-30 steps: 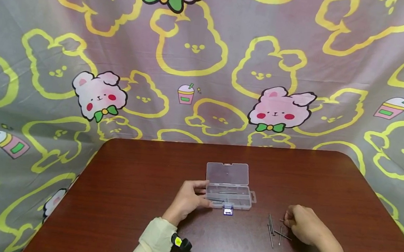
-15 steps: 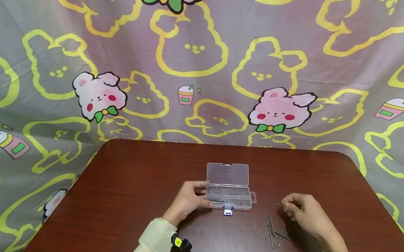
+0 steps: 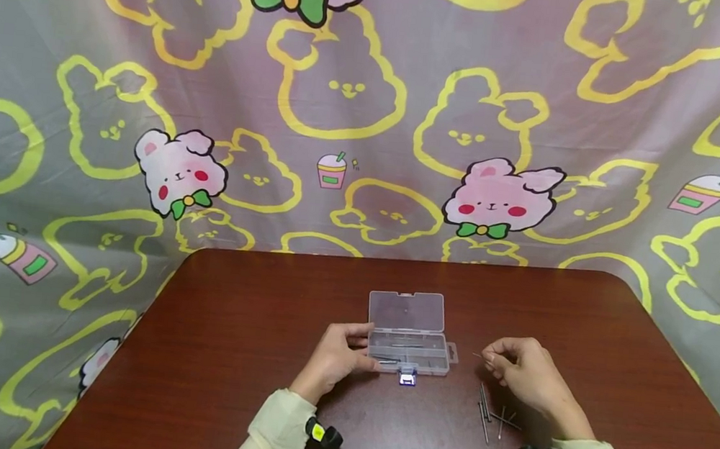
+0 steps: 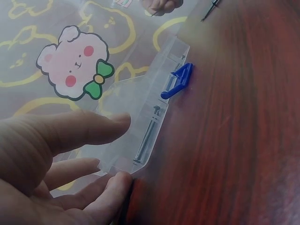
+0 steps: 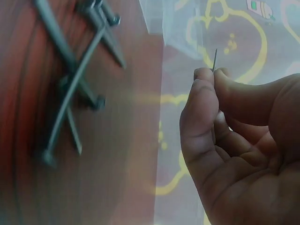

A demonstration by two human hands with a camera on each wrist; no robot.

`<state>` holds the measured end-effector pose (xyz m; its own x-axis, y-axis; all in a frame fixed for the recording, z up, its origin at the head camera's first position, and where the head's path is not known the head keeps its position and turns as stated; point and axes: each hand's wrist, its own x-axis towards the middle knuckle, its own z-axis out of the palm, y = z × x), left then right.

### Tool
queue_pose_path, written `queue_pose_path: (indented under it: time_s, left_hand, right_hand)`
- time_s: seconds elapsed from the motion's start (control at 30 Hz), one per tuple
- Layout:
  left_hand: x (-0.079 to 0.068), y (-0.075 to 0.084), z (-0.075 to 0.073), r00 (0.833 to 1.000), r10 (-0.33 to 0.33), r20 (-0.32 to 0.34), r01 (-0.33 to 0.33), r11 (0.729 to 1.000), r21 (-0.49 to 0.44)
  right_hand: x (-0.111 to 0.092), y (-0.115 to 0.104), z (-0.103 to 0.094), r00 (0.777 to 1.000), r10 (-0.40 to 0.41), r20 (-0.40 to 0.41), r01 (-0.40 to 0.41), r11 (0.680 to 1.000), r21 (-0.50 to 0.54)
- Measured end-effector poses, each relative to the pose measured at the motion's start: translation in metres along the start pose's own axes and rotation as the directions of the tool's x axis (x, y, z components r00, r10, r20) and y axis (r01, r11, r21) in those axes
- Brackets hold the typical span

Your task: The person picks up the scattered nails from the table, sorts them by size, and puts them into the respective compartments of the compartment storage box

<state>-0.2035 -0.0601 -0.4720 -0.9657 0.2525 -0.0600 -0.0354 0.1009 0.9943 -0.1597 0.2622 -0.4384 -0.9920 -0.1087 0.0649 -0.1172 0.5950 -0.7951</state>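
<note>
My left hand [image 3: 336, 356] grips the left end of a clear plastic compartment box [image 3: 435, 370], thumb at the front and fingers behind. The box's lid [image 3: 407, 310] is raised at the back, and its blue latch [image 4: 182, 82] hangs at the front. Inside lie a few nails, one long nail [image 4: 149, 136] showing clearly in the left wrist view. My right hand [image 3: 528, 374] pinches a thin, small nail [image 5: 215, 58] between thumb and forefinger, its tip pointing out past the fingertips. This hand is above the table, a short way right of the box.
Several loose nails [image 3: 483, 413] lie crossed in a small pile on the brown table [image 3: 247, 315], in front of my right hand. A hang tab [image 3: 452, 353] sticks out from the box's right end. A patterned cloth [image 3: 371, 110] hangs behind the table.
My right hand has lifted from beside the nail pile and moved left toward the box, with the small nail pinched. My left hand has stayed on the box.
</note>
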Motion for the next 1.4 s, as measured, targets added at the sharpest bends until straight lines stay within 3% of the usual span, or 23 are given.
queue_pose_path:
  time_s: [0.5, 0.77, 1.4]
  left_hand:
    - [-0.002, -0.001, 0.0, 1.0, 0.01, -0.003, -0.01, 1.0, 0.003]
    - [-0.003, 0.0, 0.0, 1.0, 0.011, -0.006, -0.011, 1.0, -0.009]
    - [-0.001, 0.002, 0.001, 1.0, 0.002, -0.008, -0.002, 1.0, 0.009]
  right_hand:
    - [0.018, -0.024, 0.033, 0.999, -0.046, 0.017, 0.046, 0.999, -0.011]
    - [0.025, -0.033, 0.048, 0.996, -0.09, 0.025, 0.092, 0.992, -0.088]
    - [0.027, -0.038, 0.052, 0.996, -0.079, 0.038, 0.084, 0.984, -0.155]
